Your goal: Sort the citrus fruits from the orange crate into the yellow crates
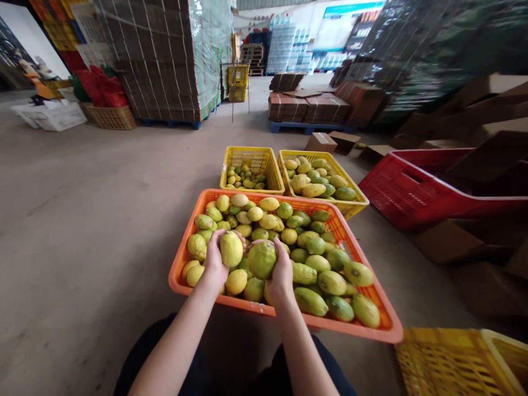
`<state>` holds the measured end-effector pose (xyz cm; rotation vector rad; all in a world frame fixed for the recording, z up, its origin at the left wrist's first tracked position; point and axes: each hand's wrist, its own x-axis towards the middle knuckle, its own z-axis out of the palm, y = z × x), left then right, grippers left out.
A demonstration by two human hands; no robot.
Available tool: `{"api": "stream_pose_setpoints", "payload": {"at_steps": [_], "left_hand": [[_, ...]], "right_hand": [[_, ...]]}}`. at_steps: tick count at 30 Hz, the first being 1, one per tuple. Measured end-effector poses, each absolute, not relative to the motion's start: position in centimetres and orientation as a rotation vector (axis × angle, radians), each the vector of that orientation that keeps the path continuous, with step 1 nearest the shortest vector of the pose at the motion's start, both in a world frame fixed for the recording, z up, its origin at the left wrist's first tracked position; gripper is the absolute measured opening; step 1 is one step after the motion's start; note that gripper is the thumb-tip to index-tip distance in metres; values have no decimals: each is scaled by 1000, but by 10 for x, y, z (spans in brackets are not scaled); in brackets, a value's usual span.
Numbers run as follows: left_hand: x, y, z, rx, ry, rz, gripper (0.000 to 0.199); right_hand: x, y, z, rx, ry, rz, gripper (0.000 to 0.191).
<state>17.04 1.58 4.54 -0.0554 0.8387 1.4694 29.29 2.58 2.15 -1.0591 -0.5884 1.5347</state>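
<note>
An orange crate (183, 258) full of yellow and green fruits stands in front of me. Over its near left part, my left hand (215, 259) is wrapped round a yellow-green fruit (231, 249). Beside it, my right hand (282, 270) holds a larger, rounder green fruit (262, 260). The two held fruits are close together but apart, above the other fruits. Parts of the fingers are hidden behind them.
Behind the orange crate stand a small yellow crate (253, 151) and a wider yellow crate (350, 208), both with fruits. A red crate (383, 187) and cardboard boxes (449, 239) lie right. Another yellow crate (445, 363) is at the lower right.
</note>
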Motion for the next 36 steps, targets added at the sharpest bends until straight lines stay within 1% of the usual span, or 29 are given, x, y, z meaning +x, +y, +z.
{"api": "stream_pose_setpoints", "payload": {"at_steps": [2,4,6,9,13,16,21,24,28,33,36], "left_hand": [[168,16,50,-209,804,1436,27],[166,16,52,-302,816,1456,27],[165,17,51,-345,858,1509,22],[164,18,49,-355,886,1534,15],[166,19,49,-320,856,1446,27],[168,18,51,-278,791,1442,29],[172,18,53,-344,751,1450,26],[171,17,52,-319,745,1433,27],[168,19,52,-274,808,1461,20],[168,22,55,-273,812,1402,36],[168,21,52,-288,731,1402,35]], "right_hand": [[292,27,24,-1067,-425,1724,40],[290,27,27,-1061,-306,1793,34],[289,25,30,-1067,-252,1756,27],[289,24,34,-1075,-193,1701,27],[294,27,34,-1078,-2,1714,21],[297,30,27,-1051,24,1720,14],[299,32,14,-1048,-29,1776,17],[298,33,12,-1054,-28,1748,15],[297,35,11,-1120,15,1732,16],[299,35,5,-1107,27,1785,30],[300,34,7,-1037,-23,1775,29]]}}
